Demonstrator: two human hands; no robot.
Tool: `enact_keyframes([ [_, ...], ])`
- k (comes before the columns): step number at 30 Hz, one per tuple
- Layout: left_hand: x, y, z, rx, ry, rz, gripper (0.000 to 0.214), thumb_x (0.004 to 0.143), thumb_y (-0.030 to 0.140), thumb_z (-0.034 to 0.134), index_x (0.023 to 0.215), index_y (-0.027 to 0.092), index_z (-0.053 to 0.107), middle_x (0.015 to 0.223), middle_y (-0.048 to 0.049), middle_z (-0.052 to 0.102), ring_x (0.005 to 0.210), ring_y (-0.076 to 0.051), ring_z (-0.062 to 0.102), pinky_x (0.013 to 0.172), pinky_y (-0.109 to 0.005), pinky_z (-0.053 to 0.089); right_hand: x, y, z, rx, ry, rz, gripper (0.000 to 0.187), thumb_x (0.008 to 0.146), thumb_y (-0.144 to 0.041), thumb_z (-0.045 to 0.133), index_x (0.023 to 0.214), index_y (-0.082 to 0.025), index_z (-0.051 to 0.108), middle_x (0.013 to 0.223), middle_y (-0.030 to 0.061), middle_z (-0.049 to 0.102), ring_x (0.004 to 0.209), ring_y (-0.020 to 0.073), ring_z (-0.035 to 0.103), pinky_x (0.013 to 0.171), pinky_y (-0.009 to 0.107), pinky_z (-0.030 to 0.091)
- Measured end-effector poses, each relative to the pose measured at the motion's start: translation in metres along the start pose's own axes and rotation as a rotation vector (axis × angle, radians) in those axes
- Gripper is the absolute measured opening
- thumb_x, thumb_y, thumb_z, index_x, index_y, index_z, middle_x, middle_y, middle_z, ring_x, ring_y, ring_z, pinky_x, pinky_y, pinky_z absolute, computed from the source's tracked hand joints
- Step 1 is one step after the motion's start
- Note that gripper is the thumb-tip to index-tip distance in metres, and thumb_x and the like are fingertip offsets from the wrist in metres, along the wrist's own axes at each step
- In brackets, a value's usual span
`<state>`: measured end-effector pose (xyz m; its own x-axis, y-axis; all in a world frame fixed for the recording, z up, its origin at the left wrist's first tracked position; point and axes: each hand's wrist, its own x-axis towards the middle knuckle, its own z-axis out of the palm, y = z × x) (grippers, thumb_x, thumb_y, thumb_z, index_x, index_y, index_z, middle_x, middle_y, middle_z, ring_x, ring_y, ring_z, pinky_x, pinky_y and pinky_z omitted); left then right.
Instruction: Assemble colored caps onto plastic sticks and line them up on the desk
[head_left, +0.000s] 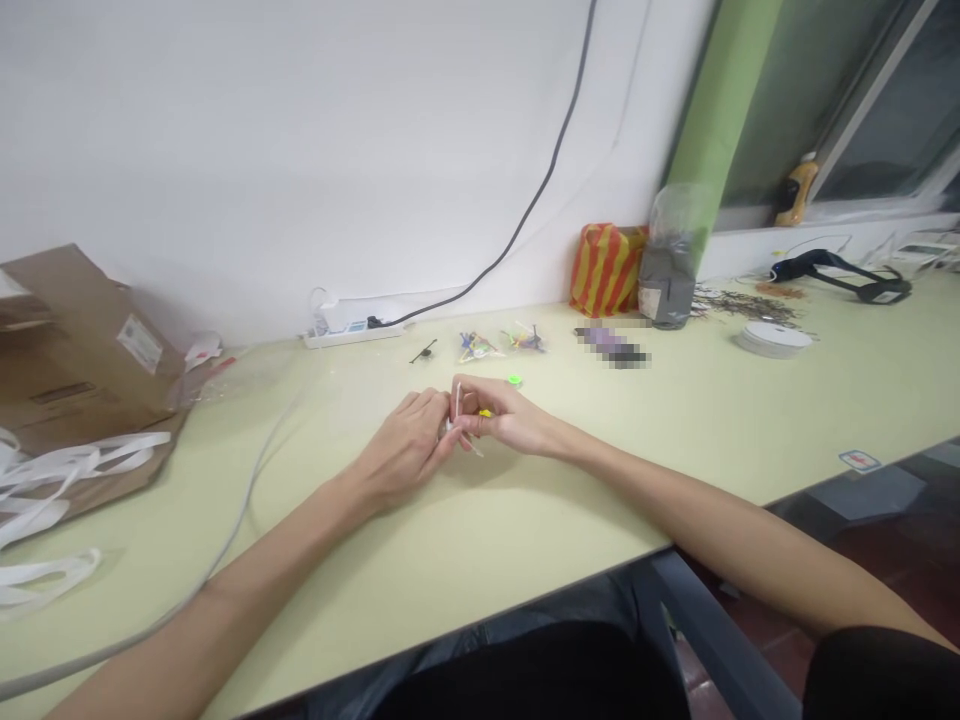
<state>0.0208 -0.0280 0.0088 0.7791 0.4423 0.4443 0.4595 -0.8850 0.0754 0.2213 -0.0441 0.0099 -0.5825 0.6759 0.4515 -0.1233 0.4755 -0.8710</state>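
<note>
My left hand and my right hand meet at the middle of a pale green table. Both are closed in a pinch around a thin white stick that points up between the fingertips. A small yellow piece shows inside the fingers of my right hand. A small green piece lies on the table just beyond my right hand. Two little bunches of coloured sticks lie farther back.
A cardboard box with white straps stands at the left. A power strip and cables run along the wall. A striped bag, a clear bag, a white roll and goggles sit at the right.
</note>
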Motion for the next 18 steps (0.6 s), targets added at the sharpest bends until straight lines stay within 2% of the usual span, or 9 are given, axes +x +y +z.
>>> enact_keyframes([
  [12, 0.000, 0.004, 0.002, -0.038, 0.013, -0.023, 0.025, 0.101, 0.033, 0.033, 0.090, 0.020, 0.051, 0.087, -0.0056, 0.054, 0.079, -0.021, 0.050, 0.080, -0.039, 0.043, 0.002, 0.002, 0.000, 0.110, -0.018, 0.021, 0.018, 0.087, -0.022, 0.063, 0.078, -0.020, 0.047, 0.067, -0.0033, 0.054, 0.058, 0.0121, 0.055, 0.058, 0.026, 0.042],
  [15, -0.001, 0.002, -0.001, -0.041, 0.008, -0.032, 0.023, 0.100, 0.031, 0.032, 0.090, 0.021, 0.050, 0.088, -0.0065, 0.056, 0.079, -0.021, 0.050, 0.081, -0.039, 0.043, 0.002, 0.002, -0.003, 0.105, -0.007, 0.012, 0.020, 0.089, -0.028, 0.062, 0.078, -0.020, 0.047, 0.062, -0.0043, 0.051, 0.055, 0.0118, 0.051, 0.056, 0.026, 0.041],
  [18, -0.004, -0.007, -0.006, -0.026, 0.019, -0.063, 0.019, 0.097, 0.029, 0.032, 0.089, 0.021, 0.048, 0.089, -0.0074, 0.059, 0.080, -0.022, 0.051, 0.081, -0.040, 0.043, 0.001, 0.000, -0.013, 0.060, 0.067, -0.002, 0.025, 0.091, -0.039, 0.060, 0.080, -0.021, 0.047, 0.060, -0.0048, 0.049, 0.055, 0.0120, 0.049, 0.056, 0.026, 0.041],
])
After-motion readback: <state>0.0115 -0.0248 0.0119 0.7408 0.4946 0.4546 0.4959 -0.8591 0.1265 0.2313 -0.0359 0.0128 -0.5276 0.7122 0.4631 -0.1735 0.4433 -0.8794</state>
